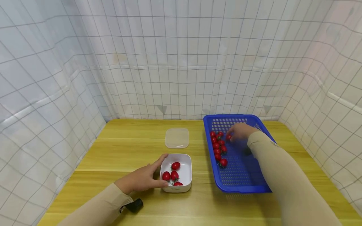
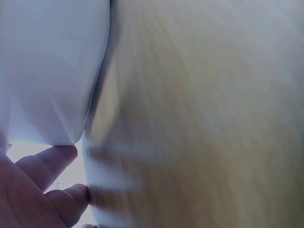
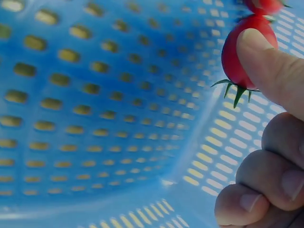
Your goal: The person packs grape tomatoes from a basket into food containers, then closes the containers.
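A white square container (image 1: 185, 169) with several cherry tomatoes (image 1: 174, 175) in it stands on the table. My left hand (image 1: 142, 179) holds it by its left side, thumb at the near wall and forefinger at the far left corner. In the left wrist view, fingertips (image 2: 64, 151) touch the container's wall (image 2: 52, 71). Inside the blue basket (image 1: 216, 179), my right hand (image 1: 241, 131) pinches a cherry tomato (image 3: 232, 57) with a green calyx. More tomatoes (image 1: 216, 146) lie along the basket's left side. The right wrist view shows the other fingers curled below the thumb.
A translucent lid (image 1: 177, 138) lies flat behind the white container. The wooden table (image 1: 121, 147) meets white gridded sheeting (image 1: 181, 62) at the back and sides. A dark strapped device (image 1: 134, 205) sits at the left wrist.
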A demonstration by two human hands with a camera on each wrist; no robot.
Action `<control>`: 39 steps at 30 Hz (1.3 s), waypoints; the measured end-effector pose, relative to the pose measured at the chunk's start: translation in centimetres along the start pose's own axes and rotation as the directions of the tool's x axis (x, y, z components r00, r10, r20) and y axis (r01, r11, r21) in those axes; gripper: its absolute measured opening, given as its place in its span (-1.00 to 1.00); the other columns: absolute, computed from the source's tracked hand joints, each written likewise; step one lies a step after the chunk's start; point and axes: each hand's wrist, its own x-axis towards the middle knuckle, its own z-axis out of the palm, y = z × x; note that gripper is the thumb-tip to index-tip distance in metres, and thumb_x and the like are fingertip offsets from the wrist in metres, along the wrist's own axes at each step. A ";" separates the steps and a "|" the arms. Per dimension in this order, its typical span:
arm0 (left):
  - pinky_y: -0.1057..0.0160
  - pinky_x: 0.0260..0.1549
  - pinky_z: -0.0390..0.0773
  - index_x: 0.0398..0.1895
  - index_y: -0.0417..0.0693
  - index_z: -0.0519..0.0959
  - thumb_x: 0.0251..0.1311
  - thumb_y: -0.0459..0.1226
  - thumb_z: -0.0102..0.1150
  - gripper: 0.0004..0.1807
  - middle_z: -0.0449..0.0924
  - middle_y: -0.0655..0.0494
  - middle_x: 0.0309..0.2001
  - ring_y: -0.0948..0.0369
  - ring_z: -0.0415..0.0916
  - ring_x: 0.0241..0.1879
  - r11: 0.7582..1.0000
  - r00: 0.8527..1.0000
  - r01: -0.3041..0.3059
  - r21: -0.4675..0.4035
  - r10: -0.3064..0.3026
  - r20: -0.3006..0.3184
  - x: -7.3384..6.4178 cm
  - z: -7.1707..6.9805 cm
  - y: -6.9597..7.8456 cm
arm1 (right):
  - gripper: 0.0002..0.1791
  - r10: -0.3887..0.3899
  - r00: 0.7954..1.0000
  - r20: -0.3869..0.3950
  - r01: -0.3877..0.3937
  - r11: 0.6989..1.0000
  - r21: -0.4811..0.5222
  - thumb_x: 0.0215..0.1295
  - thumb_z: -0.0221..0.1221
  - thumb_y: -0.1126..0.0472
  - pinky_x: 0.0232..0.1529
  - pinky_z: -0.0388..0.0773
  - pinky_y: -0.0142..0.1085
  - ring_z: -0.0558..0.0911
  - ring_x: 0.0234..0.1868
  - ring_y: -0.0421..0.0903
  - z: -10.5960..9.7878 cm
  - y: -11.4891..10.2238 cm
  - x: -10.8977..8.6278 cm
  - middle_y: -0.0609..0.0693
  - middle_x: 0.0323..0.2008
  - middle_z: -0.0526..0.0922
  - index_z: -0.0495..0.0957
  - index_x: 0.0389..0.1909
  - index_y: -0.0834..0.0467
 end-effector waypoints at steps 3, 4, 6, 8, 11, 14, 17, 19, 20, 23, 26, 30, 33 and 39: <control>-0.40 0.56 0.03 0.76 0.21 -0.15 0.24 0.19 0.41 0.20 0.21 -0.20 0.61 -0.24 0.26 0.55 1.000 1.000 0.001 0.009 -0.001 0.000 0.2 0.0 0.0 | -0.62 -0.008 1.000 -0.016 0.008 1.000 0.000 0.27 0.36 0.25 0.30 0.54 0.21 0.63 0.26 0.25 -1.2 -0.4 -0.7 0.11 0.07 0.77 0.76 0.12 0.09; -0.40 0.56 0.03 0.76 0.21 -0.15 0.24 0.20 0.40 0.20 0.21 -0.21 0.61 -0.24 0.26 0.55 1.000 1.000 0.002 0.016 -0.002 -0.002 0.2 0.0 0.0 | -0.63 -0.011 1.000 -0.024 0.011 1.000 0.003 0.28 0.35 0.24 0.28 0.56 0.19 0.65 0.23 0.23 -1.6 -0.6 -1.0 0.11 0.06 0.78 0.76 0.12 0.10; -0.40 0.56 0.03 0.76 0.23 -0.15 0.23 0.20 0.40 0.20 0.20 -0.21 0.61 -0.25 0.26 0.55 1.000 1.000 0.005 0.023 -0.005 -0.006 0.3 0.0 0.0 | -0.63 -0.015 0.999 -0.044 0.015 1.000 0.004 0.31 0.34 0.22 0.20 0.61 0.14 0.69 0.14 0.16 -2.5 -0.9 -1.4 0.09 0.04 0.79 0.75 0.13 0.10; -0.40 0.56 0.03 0.76 0.23 -0.14 0.23 0.20 0.41 0.20 0.21 -0.22 0.61 -0.25 0.26 0.54 1.000 1.000 0.004 0.025 -0.004 -0.008 0.4 0.0 0.0 | -0.64 -0.024 0.997 -0.070 0.023 1.000 -0.010 0.34 0.34 0.20 0.17 0.61 0.13 0.69 0.09 0.13 -3.5 -1.3 -1.8 0.10 0.05 0.78 0.75 0.15 0.10; -0.40 0.57 0.01 0.76 0.22 -0.15 0.23 0.20 0.41 0.20 0.23 -0.21 0.60 -0.25 0.27 0.54 1.000 1.000 0.002 0.027 -0.002 -0.009 0.3 0.0 0.0 | -0.63 -0.041 0.993 -0.113 0.040 0.999 -0.011 0.38 0.34 0.17 0.21 0.58 0.13 0.67 0.07 0.11 -5.0 -2.2 -2.2 0.12 0.07 0.76 0.73 0.17 0.08; -0.39 0.58 -0.03 0.76 0.21 -0.15 0.23 0.19 0.41 0.20 0.24 -0.21 0.60 -0.25 0.28 0.54 1.000 1.000 -0.006 0.028 0.007 -0.012 0.2 0.0 -0.1 | -0.62 -0.087 0.985 -0.146 0.088 0.996 0.001 0.39 0.34 0.16 0.30 0.50 0.18 0.65 0.09 0.14 -6.2 -3.5 -2.6 0.14 0.08 0.75 0.72 0.20 0.10; -0.39 0.58 -0.05 0.76 0.21 -0.14 0.23 0.19 0.41 0.20 0.23 -0.21 0.60 -0.26 0.26 0.54 1.000 1.000 -0.011 0.023 0.011 -0.014 0.2 0.0 -0.2 | -0.58 -0.113 0.981 -0.158 0.118 0.993 0.022 0.39 0.35 0.14 0.34 0.48 0.18 0.65 0.15 0.13 -7.0 -5.4 -2.9 0.11 0.13 0.74 0.70 0.24 0.08; -0.39 0.59 -0.06 0.76 0.21 -0.14 0.23 0.20 0.41 0.21 0.22 -0.20 0.61 -0.27 0.25 0.55 1.000 1.000 -0.011 0.019 0.012 -0.015 0.1 0.0 -0.2 | -0.57 -0.143 0.978 -0.149 0.147 0.989 0.015 0.39 0.35 0.13 0.26 0.52 0.14 0.65 0.06 0.10 -7.2 -6.9 -3.1 0.08 0.08 0.75 0.69 0.26 0.06; -0.39 0.59 -0.07 0.76 0.21 -0.14 0.23 0.20 0.41 0.21 0.22 -0.19 0.61 -0.27 0.25 0.55 1.000 1.000 -0.010 0.018 0.011 -0.014 0.1 0.0 -0.2 | -0.57 -0.158 0.977 -0.142 0.161 0.987 0.010 0.39 0.35 0.12 0.25 0.53 0.11 0.64 0.05 0.07 -7.2 -7.8 -3.2 0.06 0.08 0.75 0.69 0.26 0.04; -0.38 0.59 -0.07 0.75 0.22 -0.14 0.22 0.20 0.42 0.21 0.22 -0.19 0.61 -0.27 0.25 0.55 1.000 1.000 -0.008 0.014 0.008 -0.014 0.1 0.0 -0.1 | -0.55 -0.207 0.972 -0.108 0.208 0.978 -0.003 0.38 0.37 0.11 0.03 0.58 -0.06 0.60 -0.15 -0.04 -7.0 -10.5 -3.2 -0.01 -0.10 0.73 0.69 0.27 0.00; -0.38 0.59 -0.06 0.75 0.22 -0.14 0.22 0.19 0.42 0.21 0.23 -0.20 0.61 -0.27 0.26 0.54 1.000 1.000 -0.006 0.012 0.006 -0.013 0.1 0.1 -0.1 | -0.55 -0.224 0.973 -0.059 0.224 0.975 -0.005 0.38 0.36 0.10 -0.18 0.56 -0.21 0.54 -0.33 -0.13 -6.4 -13.6 -3.3 -0.05 -0.21 0.65 0.68 0.28 -0.08; -0.40 0.57 -0.01 0.75 0.23 -0.15 0.23 0.19 0.42 0.21 0.21 -0.19 0.61 -0.27 0.25 0.55 1.000 1.000 -0.001 0.009 0.001 -0.009 0.0 0.1 -0.1 | -0.60 -0.295 0.955 0.002 0.295 0.955 -0.035 0.42 0.35 0.10 -0.16 0.56 -0.26 0.55 -0.28 -0.14 -5.4 -17.2 -3.6 -0.10 -0.19 0.66 0.69 0.26 -0.12; -0.42 0.53 0.07 0.76 0.24 -0.16 0.23 0.20 0.41 0.21 0.18 -0.17 0.63 -0.26 0.23 0.56 1.000 1.000 0.004 0.004 -0.004 -0.003 0.0 0.1 0.0 | -0.64 -0.389 0.920 0.036 0.391 0.919 -0.058 0.43 0.34 0.11 -0.06 0.57 -0.22 0.56 -0.17 -0.12 -4.5 -19.1 -3.8 -0.16 -0.14 0.71 0.71 0.21 -0.10; -0.42 0.50 0.17 0.76 0.26 -0.18 0.22 0.22 0.40 0.22 0.18 -0.15 0.63 -0.25 0.26 0.55 1.000 1.000 0.004 0.008 -0.004 0.003 0.0 0.1 -0.1 | -0.64 -0.459 0.884 0.088 0.465 0.884 -0.055 0.43 0.33 0.14 -0.05 0.59 -0.30 0.60 -0.15 -0.20 -3.2 -21.9 -4.0 -0.26 -0.05 0.77 0.72 0.21 -0.09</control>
